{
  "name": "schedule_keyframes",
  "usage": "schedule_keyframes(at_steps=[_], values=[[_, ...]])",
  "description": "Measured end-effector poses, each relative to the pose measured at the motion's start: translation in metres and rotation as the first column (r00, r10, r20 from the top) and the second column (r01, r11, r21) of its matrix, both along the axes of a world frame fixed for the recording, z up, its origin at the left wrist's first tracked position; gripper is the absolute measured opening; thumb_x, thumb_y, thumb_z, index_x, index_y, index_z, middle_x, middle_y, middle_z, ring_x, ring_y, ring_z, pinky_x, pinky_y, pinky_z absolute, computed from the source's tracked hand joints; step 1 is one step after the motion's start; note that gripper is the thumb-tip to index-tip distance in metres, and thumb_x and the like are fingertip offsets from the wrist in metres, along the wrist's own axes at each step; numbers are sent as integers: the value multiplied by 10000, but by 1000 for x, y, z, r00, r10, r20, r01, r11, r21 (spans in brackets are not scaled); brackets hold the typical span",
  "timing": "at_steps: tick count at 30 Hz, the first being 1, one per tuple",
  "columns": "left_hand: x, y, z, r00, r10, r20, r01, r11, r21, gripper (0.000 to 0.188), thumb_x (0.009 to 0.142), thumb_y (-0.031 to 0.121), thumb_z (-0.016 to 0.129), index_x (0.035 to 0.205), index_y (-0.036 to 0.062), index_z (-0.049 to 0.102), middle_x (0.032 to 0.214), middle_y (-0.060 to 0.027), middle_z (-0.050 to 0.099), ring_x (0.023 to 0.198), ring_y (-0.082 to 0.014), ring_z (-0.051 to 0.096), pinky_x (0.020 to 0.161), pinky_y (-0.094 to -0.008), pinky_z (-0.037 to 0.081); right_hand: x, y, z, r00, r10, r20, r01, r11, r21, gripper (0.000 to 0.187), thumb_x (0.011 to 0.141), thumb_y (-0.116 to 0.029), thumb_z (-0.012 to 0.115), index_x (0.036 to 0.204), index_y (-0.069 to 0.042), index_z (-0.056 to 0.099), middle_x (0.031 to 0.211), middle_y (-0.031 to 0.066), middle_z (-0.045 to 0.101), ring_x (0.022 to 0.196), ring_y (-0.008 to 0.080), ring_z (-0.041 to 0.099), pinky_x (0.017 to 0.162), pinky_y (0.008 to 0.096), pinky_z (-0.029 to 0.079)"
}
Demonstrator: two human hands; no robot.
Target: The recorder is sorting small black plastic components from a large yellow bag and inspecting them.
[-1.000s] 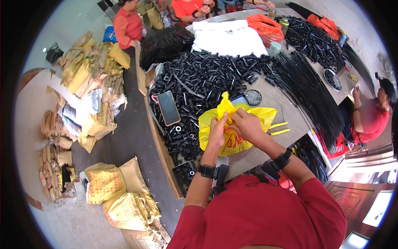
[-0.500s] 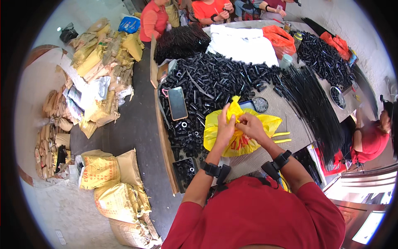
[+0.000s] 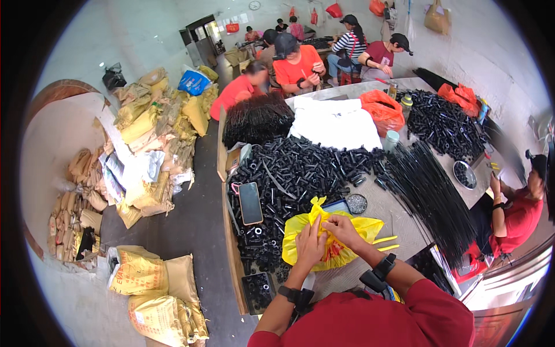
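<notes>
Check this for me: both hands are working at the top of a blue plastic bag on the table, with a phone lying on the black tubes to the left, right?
Not quite: the plastic bag is yellow, not blue. The head view shows the left hand and right hand at its top, the phone lying on the black tubes to the left.

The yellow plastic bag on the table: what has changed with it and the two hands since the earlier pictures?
Little changed. Both hands kept hold of the yellow plastic bag: the left hand grips its near side, and the right hand has shifted slightly over the gathered top. The bag stayed on the table, beside the black tubes and the phone. Mostly the head camera tilted up.
</notes>
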State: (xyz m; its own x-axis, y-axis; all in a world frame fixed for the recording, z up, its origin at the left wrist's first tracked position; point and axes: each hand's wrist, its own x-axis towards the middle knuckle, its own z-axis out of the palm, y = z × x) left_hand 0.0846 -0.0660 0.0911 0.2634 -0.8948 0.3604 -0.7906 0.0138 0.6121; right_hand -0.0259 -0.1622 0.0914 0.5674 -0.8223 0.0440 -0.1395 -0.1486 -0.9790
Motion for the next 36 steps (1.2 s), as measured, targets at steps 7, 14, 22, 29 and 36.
schedule_keyframes(at_steps=[7, 14, 22, 29, 36], values=[[-12, 0, -14, 986, 130, 103, -136, 989, 51, 754, 705, 360, 674, 1320, 106, 319, 1105, -118, 434, 1097, -308, 406, 964, -585, 179, 4, 3, 21, 993, 85, -83, -96, 985, -146, 259, 786, -255, 613, 782, 3, 587, 646, 100, 558, 573, 188, 517, 542, 318, 403], [-24, 4, -19, 976, 150, 157, -148, 989, -22, 795, 648, 288, 708, 1332, 148, 328, 1125, -103, 425, 1131, -276, 376, 998, -556, 119, -12, -11, 51, 756, 327, -567, -475, 870, -133, 361, 794, -335, 617, 688, 3, 552, 576, 43, 504, 528, 94, 431, 476, 288, 346], [-31, -6, -18, 952, 241, 191, -262, 960, 96, 779, 621, 171, 698, 1325, 247, 374, 1231, -138, 403, 1199, -304, 337, 1016, -554, 97, -20, -2, 20, 911, 411, -16, -406, 905, 125, 328, 823, -269, 563, 641, 0, 521, 546, 20, 475, 524, 64, 417, 450, 272, 329], [-37, -6, -29, 950, 206, 236, -241, 962, 127, 690, 670, 184, 662, 1306, 204, 397, 1306, -99, 406, 1314, -305, 234, 1020, -602, 16, -32, 7, 51, 828, 560, 13, -557, 820, 133, 274, 861, -204, 535, 653, -27, 510, 605, -47, 450, 570, 24, 381, 479, 215, 300], [-35, 1, -32, 935, 291, 201, -311, 947, 77, 667, 669, 230, 686, 1279, 195, 418, 1297, 14, 435, 1312, -279, 250, 1021, -602, 1, -21, 1, 42, 815, 566, 125, -580, 799, 160, 220, 860, -184, 528, 733, -4, 542, 639, -25, 487, 596, 32, 421, 497, 216, 335]])
